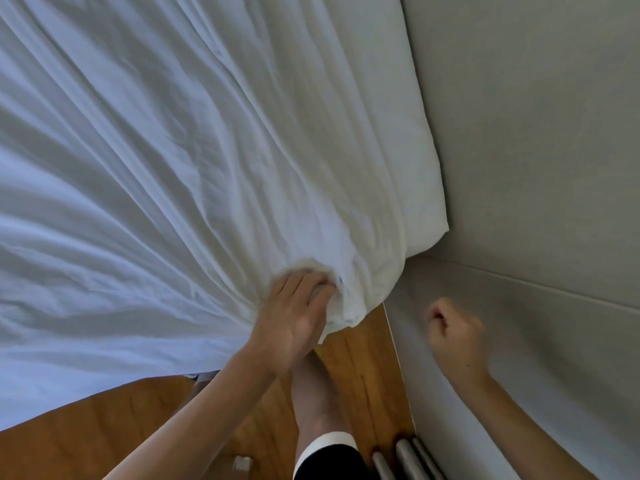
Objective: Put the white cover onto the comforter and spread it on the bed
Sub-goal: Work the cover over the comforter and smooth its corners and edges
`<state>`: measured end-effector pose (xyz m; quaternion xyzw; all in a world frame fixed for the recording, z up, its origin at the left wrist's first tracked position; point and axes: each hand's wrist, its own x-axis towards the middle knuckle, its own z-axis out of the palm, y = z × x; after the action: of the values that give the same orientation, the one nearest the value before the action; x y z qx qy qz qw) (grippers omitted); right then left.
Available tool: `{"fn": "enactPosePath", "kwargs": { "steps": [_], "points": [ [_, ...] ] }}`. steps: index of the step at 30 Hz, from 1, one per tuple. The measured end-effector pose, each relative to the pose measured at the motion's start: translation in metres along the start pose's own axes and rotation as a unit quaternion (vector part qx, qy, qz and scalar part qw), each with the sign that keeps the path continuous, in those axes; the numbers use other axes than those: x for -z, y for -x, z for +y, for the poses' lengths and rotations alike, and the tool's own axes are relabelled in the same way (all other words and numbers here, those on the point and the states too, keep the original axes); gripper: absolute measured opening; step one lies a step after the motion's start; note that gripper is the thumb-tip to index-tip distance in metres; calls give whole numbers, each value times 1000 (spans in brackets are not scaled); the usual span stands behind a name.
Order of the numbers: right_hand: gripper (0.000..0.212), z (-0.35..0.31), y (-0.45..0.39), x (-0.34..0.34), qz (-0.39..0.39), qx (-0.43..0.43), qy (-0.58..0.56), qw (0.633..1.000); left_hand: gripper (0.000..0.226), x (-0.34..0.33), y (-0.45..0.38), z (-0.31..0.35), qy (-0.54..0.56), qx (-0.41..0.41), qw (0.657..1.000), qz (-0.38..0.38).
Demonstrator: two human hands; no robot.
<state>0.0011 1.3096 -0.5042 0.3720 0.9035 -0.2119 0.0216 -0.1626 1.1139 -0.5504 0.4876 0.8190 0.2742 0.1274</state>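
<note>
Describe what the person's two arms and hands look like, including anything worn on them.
Both forearms are bare to the frame edge: no sleeves, watch, rings or gloves show on the left hand or the right hand. The picture is slightly blurred, so small details could be missed.

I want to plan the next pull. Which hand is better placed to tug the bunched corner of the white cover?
The left hand: it grips the gathered corner of the white cover already. The right hand is a closed fist near the wall, holding nothing.

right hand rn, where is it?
Head view, lower right: the right hand, fist closed and empty, hangs before the grey wall, apart from the white cover.
</note>
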Motion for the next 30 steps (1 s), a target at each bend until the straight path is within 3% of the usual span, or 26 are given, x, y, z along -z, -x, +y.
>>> {"fn": "enactPosePath", "kwargs": {
  "steps": [4, 8, 12, 14, 17, 20, 23, 26, 30],
  "points": [
    [47, -47, -1, -31, -73, 15, -50, 996, 27, -11, -16, 13, 4, 53, 999, 4],
    [28, -61, -15, -48, -50, 68, 32, 996, 31, -8, -24, 14, -44, 76, 996, -19],
    [31, -38, -16, -32, -30, 122, 83, 989, 38, -6, -31, 9, -65, 90, 993, -34],
    [38, -13, -20, -20, 6, 95, 103, 990, 47, -6, -35, 8, -69, 111, 991, -38],
    [41, 37, -26, 12, 74, 46, 194, 977, 41, -7, -40, 4, -78, 124, 989, -34],
    [34, 56, -18, 22, 48, 28, 249, 967, 34, -8, -39, -3, -83, 100, 991, -28],
    [18, 33, -12, 5, 6, -19, 196, 980, 31, -10, -35, -7, -71, 72, 995, -20],
    [38, -9, -25, -9, 33, -76, 75, 994, 27, -9, -32, -7, -33, 25, 999, 12],
    [42, -49, -46, -23, 119, 73, 24, 990, 39, -1, -33, -5, -30, -73, 994, 70]
  ]
}}
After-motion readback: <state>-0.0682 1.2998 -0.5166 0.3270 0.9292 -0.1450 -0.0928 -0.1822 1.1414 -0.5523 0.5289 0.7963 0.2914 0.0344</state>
